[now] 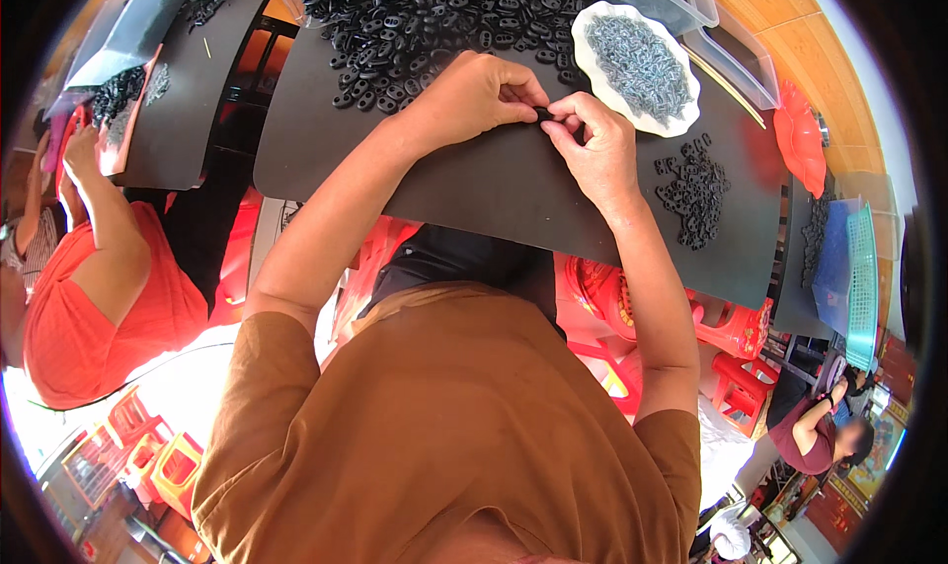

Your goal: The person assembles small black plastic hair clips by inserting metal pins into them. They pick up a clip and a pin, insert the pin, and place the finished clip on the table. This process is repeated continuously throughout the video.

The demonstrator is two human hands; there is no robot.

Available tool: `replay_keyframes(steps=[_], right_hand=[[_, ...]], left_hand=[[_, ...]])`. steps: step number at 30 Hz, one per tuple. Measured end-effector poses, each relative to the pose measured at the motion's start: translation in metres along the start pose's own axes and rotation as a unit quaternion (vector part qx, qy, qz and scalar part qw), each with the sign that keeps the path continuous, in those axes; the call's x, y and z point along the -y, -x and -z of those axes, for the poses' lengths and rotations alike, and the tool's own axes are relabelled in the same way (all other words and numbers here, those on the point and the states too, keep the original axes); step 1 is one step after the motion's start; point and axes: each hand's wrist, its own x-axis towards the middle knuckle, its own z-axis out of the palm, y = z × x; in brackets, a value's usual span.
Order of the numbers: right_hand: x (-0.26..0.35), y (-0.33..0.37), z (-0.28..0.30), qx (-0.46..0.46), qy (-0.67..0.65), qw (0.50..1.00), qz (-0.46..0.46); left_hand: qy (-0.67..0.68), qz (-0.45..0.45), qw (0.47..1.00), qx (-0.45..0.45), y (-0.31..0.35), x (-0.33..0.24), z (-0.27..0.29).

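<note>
— What do the hands have?

— The left hand (474, 95) and right hand (592, 144) meet over the black work board (474, 194), fingers pinched shut on one small black plastic piece (544, 116) between the fingertips.

— What could go wrong?

— The piece is tiny and mostly hidden by the fingers; a loose pinch would likely let it slip into the heap of black loop-shaped parts (434, 21) just beyond, where it would be lost. A stray wrist could also scatter the smaller pile (694, 189) on the right.

— And the containers?

— A white scalloped dish (591, 26) holds small grey metal bits (637, 65). Behind it, a clear plastic tub (691, 6) holds dark parts, hard to tell which.
</note>
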Motion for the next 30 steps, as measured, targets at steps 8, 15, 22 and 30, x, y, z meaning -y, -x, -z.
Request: replay_keyframes(steps=[8,15,22,30], right_hand=[[0.0023,-0.0004,-0.0003,-0.002,-0.002,1.000,-0.001],[0.0013,-0.0006,0.0007,0.001,0.004,1.000,0.007],[-0.0009,0.0020,-0.0012,-0.007,0.008,1.000,0.014],[-0.0020,0.0022,-0.0038,-0.021,-0.017,0.998,0.061]], left_hand=[[0.012,0.012,1.000,0.011,-0.0007,0.0013,0.0001],[0.000,0.007,1.000,0.009,-0.0003,0.0043,0.0005],[-0.025,0.003,1.000,-0.001,0.0012,-0.0017,-0.0016],[-0.031,-0.029,0.999,-0.013,0.0041,0.0020,-0.0035]])
